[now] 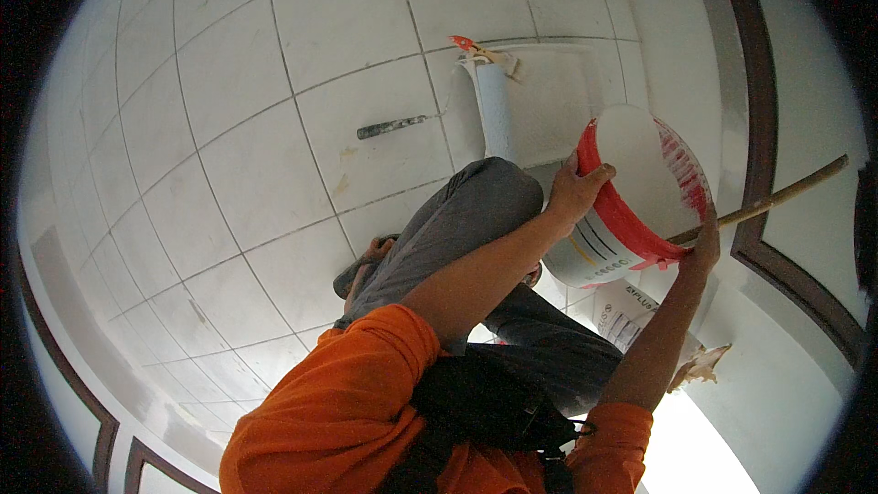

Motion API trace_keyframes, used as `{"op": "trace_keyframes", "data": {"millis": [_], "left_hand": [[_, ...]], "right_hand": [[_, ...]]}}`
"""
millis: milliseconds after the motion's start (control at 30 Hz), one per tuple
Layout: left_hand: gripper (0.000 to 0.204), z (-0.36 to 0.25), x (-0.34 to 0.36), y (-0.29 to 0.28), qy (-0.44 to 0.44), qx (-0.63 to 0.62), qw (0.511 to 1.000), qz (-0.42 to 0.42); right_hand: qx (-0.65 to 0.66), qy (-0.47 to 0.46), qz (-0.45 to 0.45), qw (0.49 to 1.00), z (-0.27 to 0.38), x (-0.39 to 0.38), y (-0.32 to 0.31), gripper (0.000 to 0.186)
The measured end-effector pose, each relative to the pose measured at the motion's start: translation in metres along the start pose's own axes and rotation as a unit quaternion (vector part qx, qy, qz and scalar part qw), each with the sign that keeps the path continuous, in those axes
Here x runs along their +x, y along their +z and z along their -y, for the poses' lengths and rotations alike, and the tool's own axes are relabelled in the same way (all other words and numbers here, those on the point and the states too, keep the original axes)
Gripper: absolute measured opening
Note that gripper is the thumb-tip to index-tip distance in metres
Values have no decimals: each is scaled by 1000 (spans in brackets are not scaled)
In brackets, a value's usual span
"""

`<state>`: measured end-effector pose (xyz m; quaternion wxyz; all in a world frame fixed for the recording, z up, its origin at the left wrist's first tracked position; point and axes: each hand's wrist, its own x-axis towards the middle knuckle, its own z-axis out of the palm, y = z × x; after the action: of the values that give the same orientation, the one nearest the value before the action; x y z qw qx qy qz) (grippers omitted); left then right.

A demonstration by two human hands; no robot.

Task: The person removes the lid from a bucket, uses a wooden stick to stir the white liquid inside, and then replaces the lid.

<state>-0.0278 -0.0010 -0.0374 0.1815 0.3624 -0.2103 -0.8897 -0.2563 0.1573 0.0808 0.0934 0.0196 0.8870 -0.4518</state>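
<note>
Both hands hold a white paint bucket [594, 242] with a red rim, tilted at the edge of a paint tray [567, 73]. White paint [631, 142] shows inside, and red streaks mark the inner wall. My left hand [576, 190] is closed on the rim's near left side, thumb over the edge. On the right side of the rim, my right hand [704, 245] grips the bucket, its fingers partly hidden. A pale blue-white paint roller [494, 110] lies across the tray's left end, its dark handle [393, 128] over the floor. Beside it rests a brush [480, 50] with a red-tipped handle.
A wooden stick [796, 187] slants out past my right hand; its lower end is hidden. Below the held bucket stands another white bucket [622, 311], near some torn brownish material [700, 366]. Pale tiles [229, 119] cover the floor, and a dark-framed wall [759, 82] borders the right.
</note>
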Motion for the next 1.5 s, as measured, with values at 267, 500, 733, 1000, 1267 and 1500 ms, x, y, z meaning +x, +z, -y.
{"op": "trace_keyframes", "data": {"millis": [267, 500, 733, 1000, 1267, 1500], "left_hand": [[56, 2, -2, 2, 13, -25, 999, 16], [54, 1, -1, 0, 22, 8, 1000, -15], [51, 0, -3, 4, 20, -33, 999, 1], [55, -7, -6, 0, 5, 1, 1000, -14], [58, -5, -5, 1, 18, -20, 1000, -10], [58, -8, -8, 3, 6, -37, 999, -2]], "right_hand": [[1, -41, 24, 999, -22, 28, -22, 58], [33, -45, 37, 998, -10, 11, -8, 56], [78, -88, 73, 990, -18, 18, -16, 57], [20, -13, 22, 999, 13, -14, 10, 54], [4, -51, 45, 998, 9, -1, 6, 54], [30, -78, 44, 995, -9, 16, -8, 49]]}}
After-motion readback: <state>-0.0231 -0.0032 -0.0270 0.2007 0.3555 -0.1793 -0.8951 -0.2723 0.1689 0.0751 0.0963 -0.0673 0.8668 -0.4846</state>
